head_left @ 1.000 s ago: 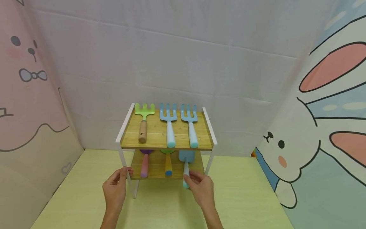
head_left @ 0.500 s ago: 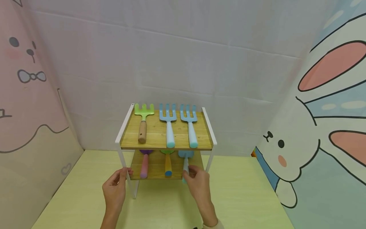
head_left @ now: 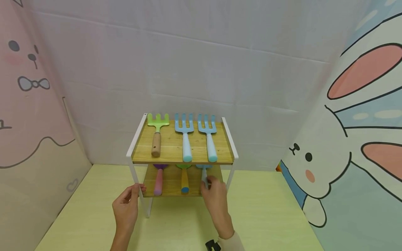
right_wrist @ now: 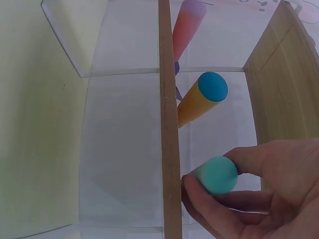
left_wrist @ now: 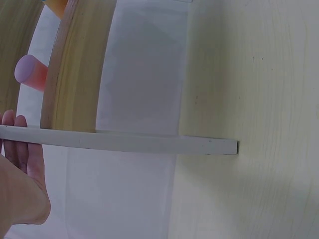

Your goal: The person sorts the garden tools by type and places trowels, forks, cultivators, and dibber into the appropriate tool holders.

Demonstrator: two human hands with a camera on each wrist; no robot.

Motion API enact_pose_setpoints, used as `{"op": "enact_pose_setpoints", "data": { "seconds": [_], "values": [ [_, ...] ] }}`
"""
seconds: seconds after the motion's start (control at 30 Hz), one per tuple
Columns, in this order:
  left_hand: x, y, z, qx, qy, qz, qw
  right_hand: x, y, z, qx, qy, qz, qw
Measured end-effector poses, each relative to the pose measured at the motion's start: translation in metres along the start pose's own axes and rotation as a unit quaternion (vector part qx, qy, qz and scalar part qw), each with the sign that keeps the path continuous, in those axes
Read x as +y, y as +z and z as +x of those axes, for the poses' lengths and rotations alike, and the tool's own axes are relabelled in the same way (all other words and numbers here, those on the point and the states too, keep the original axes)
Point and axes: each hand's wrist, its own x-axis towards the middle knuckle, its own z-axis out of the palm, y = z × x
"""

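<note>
My right hand [head_left: 215, 200] grips the handle of a light blue garden trowel [head_left: 204, 172] on the lower board [head_left: 172, 184] of a two-tier rack. In the right wrist view, the handle's mint-green end [right_wrist: 219, 175] pokes out between thumb and fingers, near the board's front edge. The trowel's head is partly hidden under the upper board. At the rack's front left, my left hand [head_left: 127, 204] holds the white leg [left_wrist: 134, 142], its fingers passing behind it. Beside the trowel lie a yellow-handled tool [head_left: 184, 180] with a green head and a pink-handled one [head_left: 158, 181] with a purple head.
On the upper board [head_left: 171, 146] lie a green hand rake [head_left: 156, 144] with a wooden handle and two light blue hand forks, one in the middle [head_left: 186, 146] and one at right [head_left: 211, 146]. A pale table [head_left: 260, 209] carries the rack; a white curtain [head_left: 201, 62] hangs behind.
My right hand has pushed the blue trowel farther back onto the lower board, so its handle sticks out less. The left hand has stayed on the leg.
</note>
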Motion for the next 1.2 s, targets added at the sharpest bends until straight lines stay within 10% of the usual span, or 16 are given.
{"op": "enact_pose_setpoints", "data": {
  "seconds": [1.2],
  "values": [
    [0.0011,0.0004,-0.0019,0.003,0.009,-0.005,0.9999,0.0037,0.0000,0.0054,0.013,-0.020,-0.016,1.000]
  ]
}}
